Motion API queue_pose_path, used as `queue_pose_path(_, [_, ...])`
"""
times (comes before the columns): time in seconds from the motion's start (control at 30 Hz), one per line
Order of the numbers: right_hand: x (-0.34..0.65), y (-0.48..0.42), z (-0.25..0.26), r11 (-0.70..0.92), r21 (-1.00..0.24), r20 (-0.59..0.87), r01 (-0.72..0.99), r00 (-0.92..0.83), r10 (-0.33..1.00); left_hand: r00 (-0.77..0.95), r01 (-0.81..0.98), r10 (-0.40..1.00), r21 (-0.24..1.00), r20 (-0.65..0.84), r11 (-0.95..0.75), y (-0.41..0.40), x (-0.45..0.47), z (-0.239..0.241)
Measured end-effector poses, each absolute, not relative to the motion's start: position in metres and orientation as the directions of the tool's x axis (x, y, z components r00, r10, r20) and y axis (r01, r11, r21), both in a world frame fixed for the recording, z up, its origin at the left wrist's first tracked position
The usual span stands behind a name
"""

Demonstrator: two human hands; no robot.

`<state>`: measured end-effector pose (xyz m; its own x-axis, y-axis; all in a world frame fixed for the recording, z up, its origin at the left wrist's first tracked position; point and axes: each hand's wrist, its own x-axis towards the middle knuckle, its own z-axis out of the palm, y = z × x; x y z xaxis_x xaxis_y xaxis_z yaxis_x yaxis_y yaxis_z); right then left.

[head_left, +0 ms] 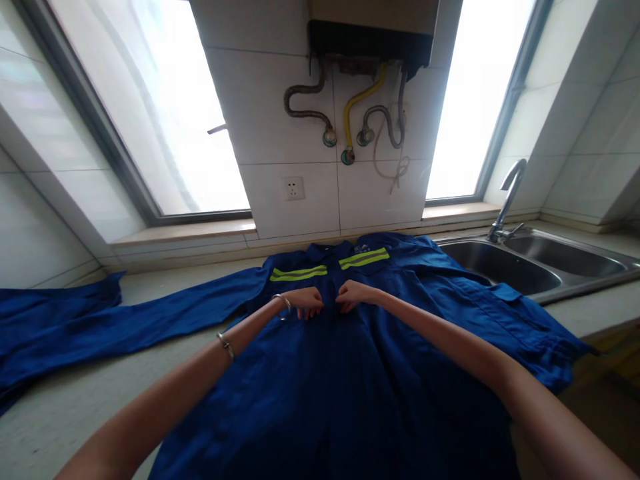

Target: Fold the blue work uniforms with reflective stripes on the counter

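Note:
A blue work jacket [350, 373] with yellow reflective stripes [325, 267] lies front up on the counter, collar toward the wall. Its left sleeve stretches far out to the left. My left hand [306, 301] and my right hand [351, 295] meet at the middle of the chest, just below the stripes. Both have curled fingers pinching the fabric along the front opening. Bracelets sit on my left wrist and forearm.
A steel double sink [540, 267] with a tap [507, 200] lies at the right; the jacket's right side drapes toward it. A water heater [373, 33] with hoses hangs on the tiled wall, a socket [295, 189] below it. Windows flank it. Pale counter [75, 393] shows at left.

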<state>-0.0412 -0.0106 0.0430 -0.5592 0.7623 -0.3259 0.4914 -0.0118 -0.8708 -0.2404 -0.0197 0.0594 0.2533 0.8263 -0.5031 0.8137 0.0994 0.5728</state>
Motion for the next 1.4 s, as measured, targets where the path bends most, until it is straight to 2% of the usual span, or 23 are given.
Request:
queue_pose_path(0.13, [-0.021, -0.021, 0.034, -0.197, -0.934, -0.343, 0.298, -0.598, 0.724, 0.344, 0.727, 0.772, 0.672, -0.535, 0.141, -0.051, -0.239, 0.063])
queue_pose_path(0.27, [-0.017, -0.029, 0.024, -0.278, -0.939, -0.345, 0.205, -0.54, 0.768, 0.373, 0.743, 0.768, 0.663, -0.52, 0.088, -0.078, -0.23, 0.062])
queue_pose_path(0.5, [-0.016, -0.03, 0.017, -0.391, -0.919, -0.38, 0.053, -0.392, 0.838, 0.469, 0.842, 0.84, 0.428, -0.274, -0.33, -0.099, -0.225, 0.055])
queue_pose_path(0.63, [-0.012, -0.035, 0.02, -0.405, -0.914, -0.394, 0.031, -0.309, 0.866, 0.464, 0.857, 0.872, 0.329, -0.159, -0.396, -0.11, -0.224, 0.055])
queue_pose_path(0.73, [-0.01, -0.05, 0.024, -0.3, -0.943, -0.332, 0.146, -0.334, 0.882, 0.436, 0.875, 0.891, 0.292, -0.126, -0.386, -0.127, -0.221, 0.055])
queue_pose_path(0.83, [-0.012, -0.078, 0.026, -0.104, -0.941, -0.224, 0.321, -0.362, 0.905, 0.446, 0.844, 0.891, 0.371, -0.086, -0.387, -0.147, -0.212, 0.057])
queue_pose_path(0.93, [-0.015, -0.109, 0.025, 0.086, -0.913, -0.099, 0.4, -0.419, 0.902, 0.49, 0.73, 0.868, 0.582, -0.083, -0.357, -0.168, -0.199, 0.062])
queue_pose_path(1.03, [-0.016, -0.125, 0.026, 0.119, -0.883, -0.093, 0.455, -0.417, 0.904, 0.585, 0.601, 0.808, 0.705, -0.067, -0.376, -0.188, -0.184, 0.067])
queue_pose_path(1.1, [-0.014, -0.122, 0.028, 0.094, -0.854, -0.121, 0.511, -0.371, 0.921, 0.64, 0.576, 0.768, 0.675, -0.021, -0.461, -0.2, -0.175, 0.069])
queue_pose_path(1.2, [-0.009, -0.109, 0.032, 0.02, -0.845, -0.205, 0.534, -0.359, 0.911, 0.675, 0.608, 0.738, 0.567, -0.001, -0.556, -0.215, -0.164, 0.068])
queue_pose_path(1.3, [0.001, -0.102, 0.034, -0.164, -0.92, -0.319, 0.355, -0.439, 0.84, 0.679, 0.655, 0.733, 0.478, -0.034, -0.585, -0.225, -0.16, 0.067])
queue_pose_path(1.4, [0.013, -0.104, 0.034, -0.345, -0.926, -0.372, 0.151, -0.514, 0.773, 0.663, 0.656, 0.748, 0.507, -0.033, -0.559, -0.232, -0.162, 0.065])
